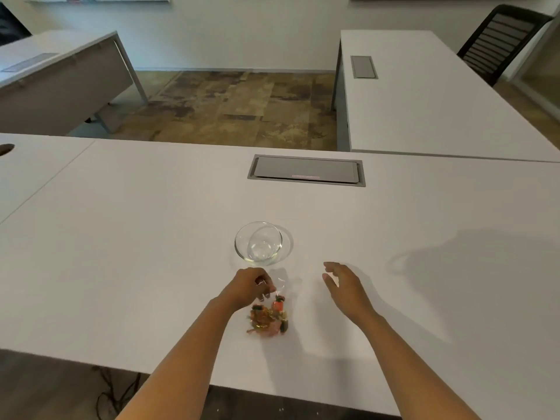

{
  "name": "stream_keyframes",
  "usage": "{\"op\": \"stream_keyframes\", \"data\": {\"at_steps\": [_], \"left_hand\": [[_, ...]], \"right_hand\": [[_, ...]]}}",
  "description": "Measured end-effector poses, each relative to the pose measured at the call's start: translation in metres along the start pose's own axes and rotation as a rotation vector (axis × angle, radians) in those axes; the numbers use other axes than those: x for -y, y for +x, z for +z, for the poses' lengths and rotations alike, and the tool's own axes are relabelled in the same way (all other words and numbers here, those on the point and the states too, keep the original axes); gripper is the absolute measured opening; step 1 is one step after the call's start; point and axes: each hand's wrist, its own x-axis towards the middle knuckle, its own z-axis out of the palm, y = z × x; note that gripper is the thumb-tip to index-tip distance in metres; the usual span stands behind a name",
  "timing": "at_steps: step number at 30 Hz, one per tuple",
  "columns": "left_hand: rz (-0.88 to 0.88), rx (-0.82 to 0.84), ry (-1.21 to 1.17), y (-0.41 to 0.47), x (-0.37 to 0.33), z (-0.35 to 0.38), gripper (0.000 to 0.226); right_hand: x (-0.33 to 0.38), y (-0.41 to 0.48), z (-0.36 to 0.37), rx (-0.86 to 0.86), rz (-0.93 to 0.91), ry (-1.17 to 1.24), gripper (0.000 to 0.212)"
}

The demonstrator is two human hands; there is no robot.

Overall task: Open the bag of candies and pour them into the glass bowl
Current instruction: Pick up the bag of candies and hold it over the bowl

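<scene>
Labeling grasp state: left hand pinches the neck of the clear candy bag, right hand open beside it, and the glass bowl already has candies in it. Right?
Not quite. The head view shows the clear glass bowl empty; the candies are inside the clear plastic bag. The rest holds: left hand pinches the bag's neck, right hand open beside it.

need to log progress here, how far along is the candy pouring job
Barely started. Done: nothing poured, the glass bowl is empty. In hand: the left hand pinches the neck of the clear bag of candies, which lies on the table just in front of the bowl; the right hand hovers open beside it. Left: opening the bag and tipping the candies into the bowl.
</scene>
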Motion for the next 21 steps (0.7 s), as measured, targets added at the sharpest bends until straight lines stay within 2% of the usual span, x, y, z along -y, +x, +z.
{"op": "stream_keyframes", "data": {"at_steps": [6, 10, 16, 21], "left_hand": [[-0.036, -0.177, -0.296, 0.004, -0.048, -0.002, 0.009], [-0.080, -0.310, -0.444, 0.009, -0.077, -0.001, 0.013], [-0.125, -0.359, -0.737, 0.016, -0.106, -0.006, 0.025], [-0.128, -0.357, -0.743, 0.024, -0.121, -0.008, 0.029]], "right_hand": [[0.053, 0.016, -0.013, -0.063, -0.039, 0.298, 0.022], [0.083, 0.022, -0.027, -0.002, -0.025, 0.457, 0.019], [0.103, 0.024, -0.036, 0.062, -0.055, 0.363, 0.026], [0.110, 0.032, -0.037, 0.022, -0.062, 0.277, 0.030]]}}
